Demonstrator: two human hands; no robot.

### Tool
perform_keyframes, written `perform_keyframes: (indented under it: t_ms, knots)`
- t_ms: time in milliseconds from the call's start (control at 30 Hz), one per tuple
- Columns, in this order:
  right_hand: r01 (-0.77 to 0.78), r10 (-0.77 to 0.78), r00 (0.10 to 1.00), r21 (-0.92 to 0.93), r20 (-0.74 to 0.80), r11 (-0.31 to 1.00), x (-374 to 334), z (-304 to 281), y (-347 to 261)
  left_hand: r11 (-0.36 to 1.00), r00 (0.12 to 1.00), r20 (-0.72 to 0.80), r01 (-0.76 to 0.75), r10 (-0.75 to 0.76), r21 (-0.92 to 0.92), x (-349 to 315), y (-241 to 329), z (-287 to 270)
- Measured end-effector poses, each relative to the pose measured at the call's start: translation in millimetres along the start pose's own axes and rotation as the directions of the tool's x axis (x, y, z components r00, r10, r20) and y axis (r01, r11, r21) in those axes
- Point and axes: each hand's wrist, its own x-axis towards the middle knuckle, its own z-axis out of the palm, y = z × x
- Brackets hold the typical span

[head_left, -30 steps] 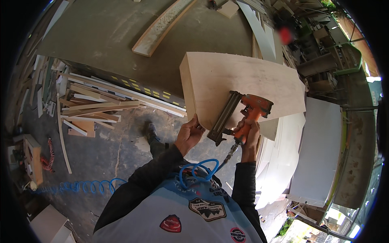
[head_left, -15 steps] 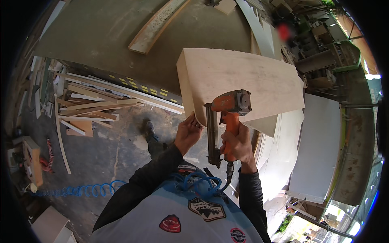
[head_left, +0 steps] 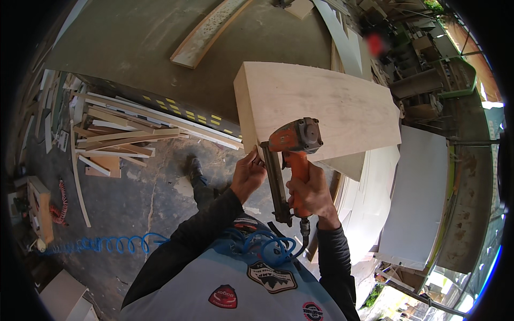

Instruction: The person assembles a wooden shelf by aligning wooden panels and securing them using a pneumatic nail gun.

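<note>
Workshop floor: cracked concrete (head_left: 134,198), with a pile of wood strips (head_left: 123,136) on the left and a blue coiled air hose (head_left: 107,243) trailing across it toward the person.
Left hand: left hand (head_left: 247,174) sits at the near lower corner of the wood panel (head_left: 321,107), fingers (head_left: 256,160) pinched on its edge.
Panel: big, pale and stiff, probably light enough to steady one-handed but floppy if held by a corner alone; gripping the edge beside the nailing spot looks right.
Nail gun: orange nail gun (head_left: 292,147), nose against the panel's lower edge, long magazine hanging down. Looks top-heavy.
Right hand: right hand (head_left: 310,195) wrapped tight round the gun's handle, hose running off the bottom.
</note>
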Motion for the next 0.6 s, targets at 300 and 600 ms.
perform_keyframes:
  t_ms: [300,600]
  knots:
    - [0.04,-0.04,0.999,-0.112,0.002,0.993,3,-1,3,1.0,1.0,0.003,0.001,-0.001,-0.004,-2,0,2]
    - [0.045,-0.04,0.998,-0.118,0.048,0.992,3,2,-9,0.999,0.999,0.042,0.026,-0.025,-0.03,0,1,-3]
